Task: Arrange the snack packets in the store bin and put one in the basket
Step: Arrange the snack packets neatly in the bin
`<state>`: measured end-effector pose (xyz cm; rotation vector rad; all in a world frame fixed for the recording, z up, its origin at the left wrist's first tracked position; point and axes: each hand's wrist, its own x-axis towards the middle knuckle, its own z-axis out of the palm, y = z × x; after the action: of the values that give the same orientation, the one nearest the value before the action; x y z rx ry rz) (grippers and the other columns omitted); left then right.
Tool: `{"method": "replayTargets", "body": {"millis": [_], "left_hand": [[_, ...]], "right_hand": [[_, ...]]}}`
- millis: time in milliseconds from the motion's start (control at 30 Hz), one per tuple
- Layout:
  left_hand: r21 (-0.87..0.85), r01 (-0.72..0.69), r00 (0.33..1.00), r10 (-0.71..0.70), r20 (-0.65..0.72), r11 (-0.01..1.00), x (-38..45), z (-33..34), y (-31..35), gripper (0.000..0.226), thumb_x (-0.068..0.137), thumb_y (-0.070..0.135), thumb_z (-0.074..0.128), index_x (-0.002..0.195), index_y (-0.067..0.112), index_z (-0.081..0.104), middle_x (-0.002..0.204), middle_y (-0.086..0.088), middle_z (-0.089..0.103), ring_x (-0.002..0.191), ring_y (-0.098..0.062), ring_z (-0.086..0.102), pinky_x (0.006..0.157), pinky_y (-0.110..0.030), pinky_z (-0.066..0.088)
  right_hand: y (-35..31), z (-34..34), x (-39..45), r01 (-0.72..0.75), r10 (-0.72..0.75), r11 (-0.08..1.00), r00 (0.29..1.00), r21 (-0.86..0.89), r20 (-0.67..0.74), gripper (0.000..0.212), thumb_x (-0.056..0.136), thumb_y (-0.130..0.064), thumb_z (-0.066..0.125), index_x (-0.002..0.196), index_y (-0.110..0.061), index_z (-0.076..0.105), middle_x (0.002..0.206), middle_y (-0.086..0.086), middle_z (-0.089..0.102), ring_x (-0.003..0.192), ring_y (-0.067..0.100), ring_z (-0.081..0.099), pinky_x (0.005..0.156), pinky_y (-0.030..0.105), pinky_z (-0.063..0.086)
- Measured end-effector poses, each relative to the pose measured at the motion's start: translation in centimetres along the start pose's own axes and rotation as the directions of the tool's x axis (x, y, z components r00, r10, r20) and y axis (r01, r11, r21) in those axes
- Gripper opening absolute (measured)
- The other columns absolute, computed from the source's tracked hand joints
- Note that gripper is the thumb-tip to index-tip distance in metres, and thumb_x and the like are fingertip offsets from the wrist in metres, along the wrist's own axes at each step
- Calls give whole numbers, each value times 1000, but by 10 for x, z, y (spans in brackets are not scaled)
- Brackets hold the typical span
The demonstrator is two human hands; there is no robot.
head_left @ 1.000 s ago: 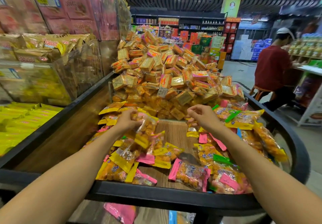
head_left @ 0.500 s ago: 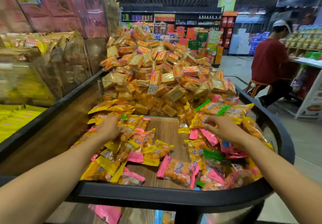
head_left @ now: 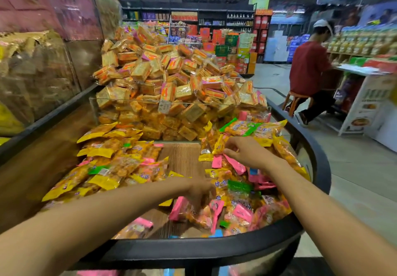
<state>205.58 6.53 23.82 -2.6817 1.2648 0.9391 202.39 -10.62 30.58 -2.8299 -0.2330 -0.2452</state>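
Left hand reaches down onto a pink-ended packet near the bin's front rim (blurred; grip cannot be told). Right hand pinches a yellow packet by the far-right heap. Best to lift packets singly and lay them flat.

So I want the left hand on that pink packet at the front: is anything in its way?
Nothing visible: the left hand is right over the pink packet, though motion blur hides whether they touch.
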Motion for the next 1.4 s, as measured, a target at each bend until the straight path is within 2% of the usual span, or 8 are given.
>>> {"method": "replayTargets", "body": {"millis": [133, 233, 567, 733, 900, 1067, 1167, 1400], "left_hand": [[-15, -35, 999, 35, -20, 999, 3, 0, -6, 26, 76, 12, 79, 90, 2, 61, 79, -11, 61, 67, -19, 50, 52, -20, 33], [-140, -51, 998, 44, -51, 989, -3, 1, -10, 40, 74, 14, 81, 65, 15, 42, 61, 1, 39, 54, -12, 33, 48, -24, 26], [-538, -146, 912, -98, -399, 830, -74, -22, -37, 33, 69, 2, 82, 68, 17, 52, 59, 12, 55, 49, 3, 51, 46, -13, 39], [-710, -283, 766, -294, -572, 644, -125, -25, -73, 35, 70, 13, 83, 99, 5, 66, 95, -8, 70, 89, -19, 67, 76, -34, 57], [-802, -466, 662, -454, -597, 374, -146, -25, -96, 21, 75, 2, 76, 92, 2, 64, 78, -3, 64, 57, -3, 61, 51, -15, 45], [-780, -498, 599, -500, -626, 380, -152, -30, -107, 35, 73, 9, 80, 100, -3, 62, 83, -8, 63, 51, 2, 58, 49, -15, 46], [-801, -476, 629, -496, -599, 363, -148, -31, -109, 38, 72, 20, 82, 99, 6, 60, 96, -10, 65, 93, -17, 65, 78, -34, 54], [-784, -463, 605, -500, -620, 412, -146, -31, -103, 34, 84, 48, 64, 93, 15, 69, 94, -3, 70, 93, -20, 64, 90, -48, 48]], "right_hand": [[-1, 0, 2, 0, 1, 1000, 1000, 23, -16, 27, 96, -32, 55, 108, -10, 64, 100, 4, 66, 88, 16, 57, 81, 37, 51], [0, 0, 1, -8, 9, 999, 1000, 41, -18, 28, 95, -32, 55, 108, -9, 64, 99, 5, 66, 89, 17, 58, 81, 36, 51], [-15, 0, -13, -30, 31, 999, 998, 29, -55, 24, 97, -29, 53, 109, -10, 64, 101, 4, 67, 88, 15, 58, 77, 29, 49], [-60, -8, -1, 75, -71, 996, 994, 44, -81, 26, 99, -30, 47, 109, -10, 62, 102, 4, 67, 93, 19, 61, 80, 36, 50], [-138, 9, 40, 115, -85, 955, 989, 273, -119, 41, 97, -43, 47, 117, -10, 60, 107, 4, 65, 99, 19, 59, 80, 31, 45], [-160, 39, 58, 104, 35, 861, 964, 498, -262, 34, 94, -34, 56, 87, -3, 67, 80, 16, 67, 75, 32, 64, 72, 49, 51], [-153, 38, 57, 121, 51, 804, 961, 582, -271, 33, 96, -29, 54, 82, -2, 66, 71, 18, 65, 62, 28, 63, 69, 48, 53], [-140, 44, 59, 119, 49, 777, 968, 618, -248, 32, 98, -27, 51, 79, -6, 67, 66, 7, 62, 63, 19, 57, 59, 39, 49]]}}
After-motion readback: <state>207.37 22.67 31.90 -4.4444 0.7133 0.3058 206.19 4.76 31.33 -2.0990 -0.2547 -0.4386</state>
